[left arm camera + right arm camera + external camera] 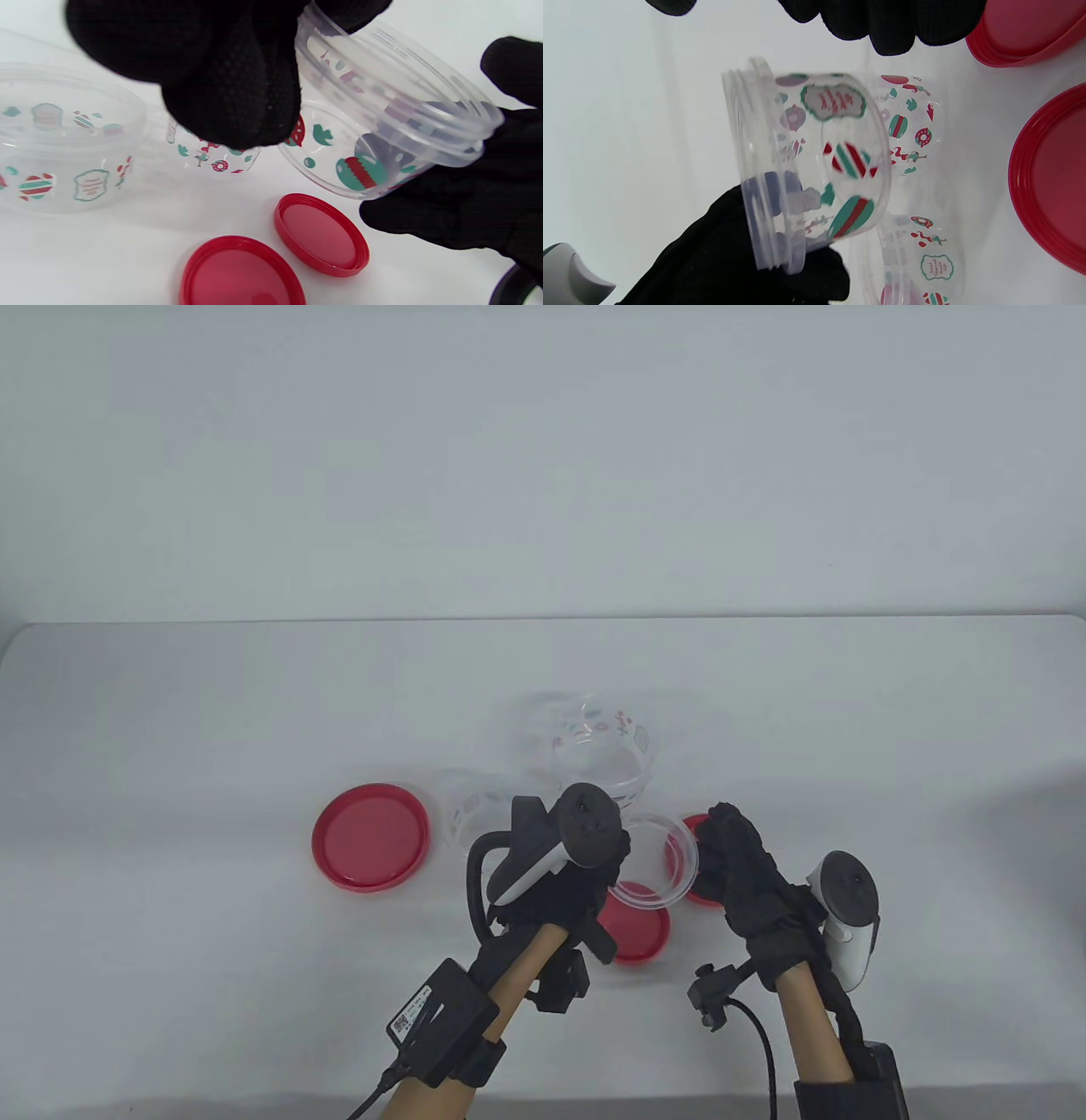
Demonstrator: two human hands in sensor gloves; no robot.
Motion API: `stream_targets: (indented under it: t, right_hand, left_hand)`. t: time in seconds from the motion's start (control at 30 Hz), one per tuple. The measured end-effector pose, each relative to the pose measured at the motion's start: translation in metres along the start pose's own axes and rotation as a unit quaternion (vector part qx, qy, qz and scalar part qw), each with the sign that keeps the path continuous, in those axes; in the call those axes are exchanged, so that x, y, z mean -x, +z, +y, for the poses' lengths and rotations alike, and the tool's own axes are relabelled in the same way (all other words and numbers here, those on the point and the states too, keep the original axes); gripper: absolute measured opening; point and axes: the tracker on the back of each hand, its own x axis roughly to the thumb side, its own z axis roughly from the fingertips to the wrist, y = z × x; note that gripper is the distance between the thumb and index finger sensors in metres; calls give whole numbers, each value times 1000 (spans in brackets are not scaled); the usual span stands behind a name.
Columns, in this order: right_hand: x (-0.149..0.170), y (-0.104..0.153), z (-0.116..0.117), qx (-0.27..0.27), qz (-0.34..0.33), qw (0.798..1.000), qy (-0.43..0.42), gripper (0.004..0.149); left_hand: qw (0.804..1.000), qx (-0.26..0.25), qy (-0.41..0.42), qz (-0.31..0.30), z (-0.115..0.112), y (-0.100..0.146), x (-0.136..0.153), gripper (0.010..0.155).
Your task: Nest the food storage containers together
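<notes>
The left hand grips a small clear printed container, tilted, above 2 red lids on the white table. The right hand rests beside it with relaxed fingers. 2 larger clear containers stand just behind

A white bench is seen to carry everything. On it, a large red lid is laid open side up toward the left. Just right of that lid a medium clear container with printed patterns is stood, partly hidden behind a tracker. Farther back, near the middle, the largest clear patterned container is placed upright. Nearer the front edge, a smaller red lid is laid flat, and another red lid is found just to its right, largely covered in the table view.
</notes>
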Motion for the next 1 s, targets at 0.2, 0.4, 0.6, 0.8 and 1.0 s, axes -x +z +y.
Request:
stream_targets:
  t: [0.2,0.4,0.6,0.8,1.0]
  right_hand:
    - [2,0,1,-12,16,1000,-19,77]
    - [3,0,-4,8,22,999,-23,76]
    - [8,-2,-3,-2,39,999,-28,74]
    - [4,-2,-5,8,28,999,-13,72]
    - [2,0,-13,40,24,999,-6,72]
  left_hand:
    - [1000,11,18,-20,-11,-8,-21,58]
    - [999,7,21,-24,-20,-11,-29,58]
    - [1000,-4,10,-29,-24,-13,-24,58]
    - [997,-23,66,-43,-24,-11,-5,63]
    - [993,-35,108,-29,-31,-12,21,64]
